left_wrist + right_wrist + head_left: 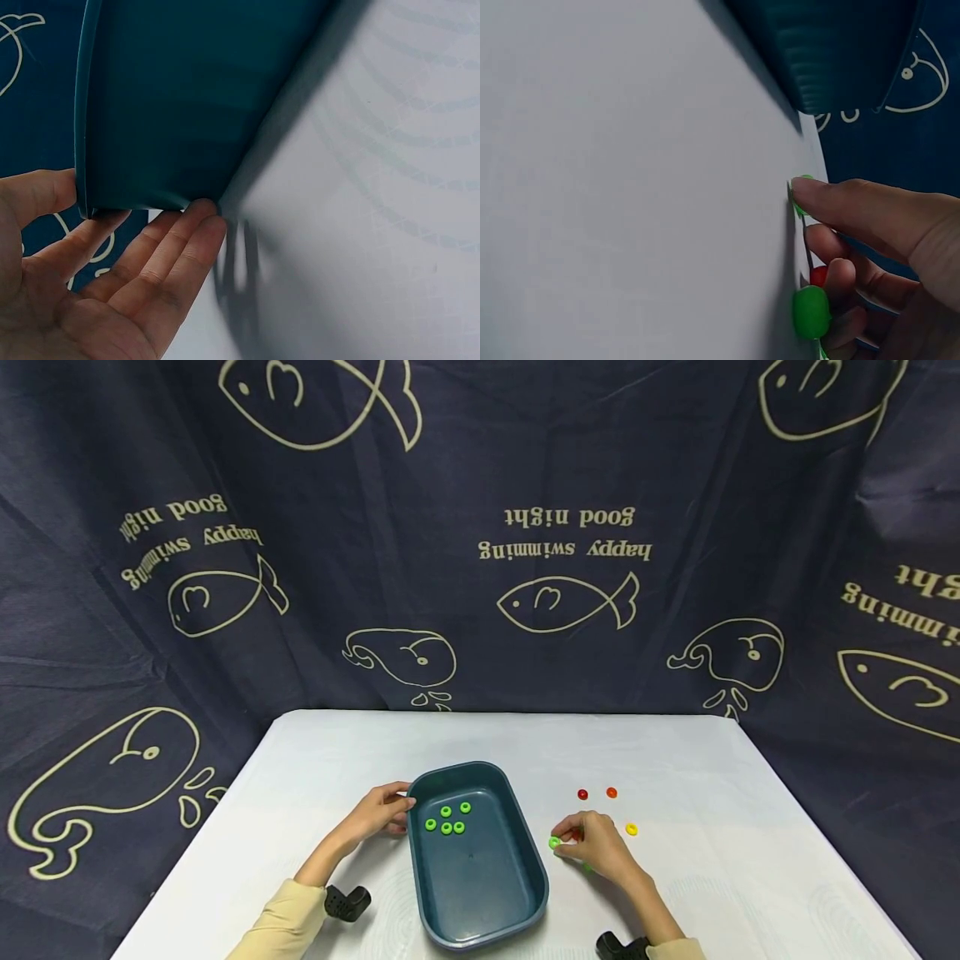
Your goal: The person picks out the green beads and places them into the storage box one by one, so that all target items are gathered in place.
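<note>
A dark teal tray (480, 893) with several small green rings (459, 827) in its far half stands on the table. At its far left side my left hand (382, 810) holds the rim, the thumb at the edge and the other fingers against the outer wall (172, 97). Right of the tray, my right hand (596, 847) pinches a green ring (554, 842) between thumb and forefinger, close to the tabletop. Beside its curled fingers in the right wrist view are another green ring (811, 312) and a red ring (819, 276), partly hidden.
Beyond the right hand lie a dark red ring (582, 794), an orange ring (612, 792) and a yellow ring (632, 829). The white-covered table (337, 743) meets a dark blue fish-print curtain (450, 568) at its back edge.
</note>
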Motion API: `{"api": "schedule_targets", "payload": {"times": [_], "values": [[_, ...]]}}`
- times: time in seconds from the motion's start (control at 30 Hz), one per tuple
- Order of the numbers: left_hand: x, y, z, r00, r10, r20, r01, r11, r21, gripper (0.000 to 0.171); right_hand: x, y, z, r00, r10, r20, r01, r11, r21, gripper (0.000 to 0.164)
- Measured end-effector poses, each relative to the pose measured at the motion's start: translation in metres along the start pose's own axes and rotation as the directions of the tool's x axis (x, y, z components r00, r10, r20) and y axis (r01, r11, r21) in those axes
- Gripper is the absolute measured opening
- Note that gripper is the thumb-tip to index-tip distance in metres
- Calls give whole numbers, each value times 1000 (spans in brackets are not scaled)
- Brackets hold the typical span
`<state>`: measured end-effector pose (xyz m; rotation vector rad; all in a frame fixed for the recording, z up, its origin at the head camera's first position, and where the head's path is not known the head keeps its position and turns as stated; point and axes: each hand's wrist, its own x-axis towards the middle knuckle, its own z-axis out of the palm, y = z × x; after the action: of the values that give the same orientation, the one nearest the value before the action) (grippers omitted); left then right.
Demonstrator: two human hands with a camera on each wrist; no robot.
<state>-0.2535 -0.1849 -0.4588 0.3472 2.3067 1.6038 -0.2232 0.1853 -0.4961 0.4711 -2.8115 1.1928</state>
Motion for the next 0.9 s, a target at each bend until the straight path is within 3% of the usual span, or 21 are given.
{"api": "schedule_targets", "payload": {"times": [0.23, 0.43, 0.73, 0.9], "values": [[0, 0, 0, 1000, -2, -8, 2, 1000, 6, 48, 2, 0, 0, 1000, 7, -15, -7, 1000, -13, 12], [1, -1, 0, 1000, 4, -6, -4, 1000, 8, 47, 8, -2, -14, 1000, 8, -14, -8, 999, 42, 11], [1, -1, 0, 1000, -6, -3, 6, 1000, 0, 48, 30, -25, -29, 997, -19, -70, 17, 1000, -25, 13], [1, -1, 0, 1000, -3, -1, 3, 1000, -4, 48, 43, -39, -30, 997, -17, -70, 16, 1000, -5, 13]]}}
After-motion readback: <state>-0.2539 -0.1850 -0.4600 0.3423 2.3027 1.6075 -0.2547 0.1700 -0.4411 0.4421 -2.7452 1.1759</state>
